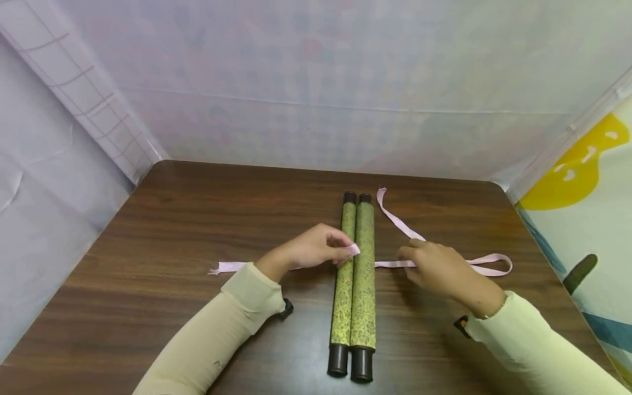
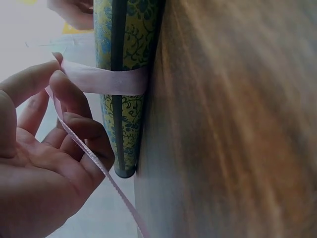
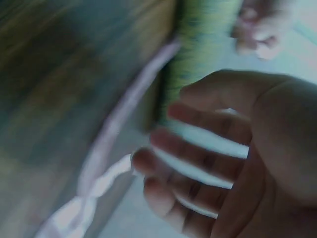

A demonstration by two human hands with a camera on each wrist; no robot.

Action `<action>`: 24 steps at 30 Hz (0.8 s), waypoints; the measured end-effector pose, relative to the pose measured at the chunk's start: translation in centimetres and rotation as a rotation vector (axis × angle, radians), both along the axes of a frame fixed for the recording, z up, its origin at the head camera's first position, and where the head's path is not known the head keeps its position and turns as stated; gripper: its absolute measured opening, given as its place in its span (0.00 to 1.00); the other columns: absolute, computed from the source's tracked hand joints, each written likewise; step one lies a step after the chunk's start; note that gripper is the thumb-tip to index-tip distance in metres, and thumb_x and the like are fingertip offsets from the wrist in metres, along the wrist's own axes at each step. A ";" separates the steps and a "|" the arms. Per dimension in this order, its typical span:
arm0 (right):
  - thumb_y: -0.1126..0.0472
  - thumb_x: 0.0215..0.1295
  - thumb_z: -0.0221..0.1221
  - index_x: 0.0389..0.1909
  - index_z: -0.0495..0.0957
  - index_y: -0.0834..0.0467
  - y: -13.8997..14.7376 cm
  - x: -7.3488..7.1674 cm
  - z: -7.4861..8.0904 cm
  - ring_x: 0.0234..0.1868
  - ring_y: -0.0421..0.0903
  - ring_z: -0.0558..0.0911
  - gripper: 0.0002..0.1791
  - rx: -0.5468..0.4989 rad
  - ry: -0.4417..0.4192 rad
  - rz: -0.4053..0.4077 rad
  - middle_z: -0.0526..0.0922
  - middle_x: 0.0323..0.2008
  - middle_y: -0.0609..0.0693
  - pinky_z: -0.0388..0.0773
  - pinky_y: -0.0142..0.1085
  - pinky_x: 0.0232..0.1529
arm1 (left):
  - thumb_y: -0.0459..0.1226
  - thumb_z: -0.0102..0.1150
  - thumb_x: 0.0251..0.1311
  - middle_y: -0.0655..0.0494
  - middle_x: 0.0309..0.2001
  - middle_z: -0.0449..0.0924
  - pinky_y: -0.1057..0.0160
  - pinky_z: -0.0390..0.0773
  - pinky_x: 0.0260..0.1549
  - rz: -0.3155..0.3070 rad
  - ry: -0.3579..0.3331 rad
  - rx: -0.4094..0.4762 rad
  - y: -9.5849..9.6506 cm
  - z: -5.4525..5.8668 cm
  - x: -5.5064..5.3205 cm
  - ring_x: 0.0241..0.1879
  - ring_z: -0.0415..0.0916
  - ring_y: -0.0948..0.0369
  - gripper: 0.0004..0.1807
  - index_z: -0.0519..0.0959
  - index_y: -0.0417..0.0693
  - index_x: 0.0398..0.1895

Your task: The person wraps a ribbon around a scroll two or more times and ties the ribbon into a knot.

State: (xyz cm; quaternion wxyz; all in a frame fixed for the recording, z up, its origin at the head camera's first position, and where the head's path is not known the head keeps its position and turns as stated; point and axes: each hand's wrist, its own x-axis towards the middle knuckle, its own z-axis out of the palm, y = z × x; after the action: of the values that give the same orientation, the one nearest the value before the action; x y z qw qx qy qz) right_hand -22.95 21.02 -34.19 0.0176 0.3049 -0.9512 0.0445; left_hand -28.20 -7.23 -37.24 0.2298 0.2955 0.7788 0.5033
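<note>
Two green-yellow patterned scroll rolls [image 1: 364,296] with dark end knobs lie side by side on the table. My left hand [image 1: 316,247] pinches a pink ribbon [image 2: 101,79] between thumb and index finger, over the left roll. In the left wrist view, the ribbon wraps against the side of the rolls, and its tail [image 2: 104,171] hangs past the palm. My right hand [image 1: 439,269] is to the right of the rolls, above another stretch of pink ribbon [image 1: 395,264]. Its fingers [image 3: 198,158] are spread and loosely bent, with nothing between them in the right wrist view.
A frayed ribbon end [image 1: 231,267] lies left of my left hand. Beyond my right wrist the ribbon makes a loop [image 1: 498,265], and another end [image 1: 390,214] stretches toward the back. The brown wooden table [image 1: 222,203] meets pale fabric [image 1: 316,126] behind.
</note>
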 end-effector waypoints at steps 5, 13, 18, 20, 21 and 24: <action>0.63 0.54 0.71 0.41 0.83 0.58 0.1 -0.8 -1.6 0.32 0.54 0.85 0.13 0.074 -0.009 -0.061 0.83 0.37 0.53 0.81 0.49 0.25 | 0.44 0.62 0.68 0.53 0.26 0.80 0.60 0.77 0.34 0.014 0.005 -0.013 0.2 0.0 0.1 0.29 0.76 0.59 0.12 0.85 0.46 0.44; 0.66 0.54 0.67 0.21 0.73 0.52 -0.2 -1.0 -3.0 0.20 0.47 0.76 0.12 0.043 0.085 -0.078 0.74 0.22 0.47 0.73 0.48 0.16 | 0.39 0.65 0.65 0.51 0.32 0.84 0.56 0.82 0.36 0.064 -0.078 0.014 0.5 0.1 0.0 0.29 0.80 0.60 0.13 0.79 0.45 0.49; 0.65 0.57 0.63 0.22 0.71 0.52 -0.2 -0.8 -2.7 0.16 0.44 0.70 0.11 0.003 0.123 -0.080 0.70 0.19 0.45 0.68 0.43 0.11 | 0.39 0.66 0.64 0.52 0.37 0.88 0.58 0.83 0.38 0.105 -0.092 -0.018 0.6 0.1 0.0 0.32 0.83 0.61 0.19 0.79 0.45 0.56; 0.65 0.57 0.62 0.25 0.71 0.52 -0.4 -0.7 -2.1 0.16 0.43 0.68 0.08 -0.020 0.110 -0.082 0.69 0.17 0.43 0.66 0.41 0.12 | 0.42 0.66 0.64 0.53 0.37 0.88 0.60 0.83 0.39 0.119 -0.071 -0.047 0.6 0.2 0.0 0.33 0.84 0.62 0.17 0.83 0.46 0.53; 0.64 0.58 0.61 0.27 0.72 0.52 -0.5 -0.7 -1.7 0.16 0.42 0.67 0.07 -0.030 0.101 -0.081 0.69 0.17 0.43 0.65 0.39 0.12 | 0.43 0.66 0.64 0.54 0.37 0.88 0.60 0.83 0.39 0.127 -0.061 -0.060 0.6 0.2 0.1 0.33 0.84 0.62 0.16 0.84 0.46 0.51; 0.63 0.59 0.62 0.31 0.75 0.51 -0.8 -0.4 -0.4 0.16 0.42 0.67 0.05 -0.031 0.075 -0.085 0.70 0.16 0.41 0.63 0.37 0.13 | 0.48 0.66 0.63 0.57 0.35 0.89 0.61 0.83 0.38 0.135 -0.026 -0.093 0.6 0.2 0.1 0.32 0.84 0.63 0.14 0.87 0.48 0.44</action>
State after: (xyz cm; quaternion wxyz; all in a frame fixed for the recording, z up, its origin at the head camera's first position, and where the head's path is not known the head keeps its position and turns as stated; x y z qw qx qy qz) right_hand -23.34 20.17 -34.64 0.0596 0.2651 -0.9612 0.0468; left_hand -28.06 -6.65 -37.01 0.2188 0.2245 0.8166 0.4846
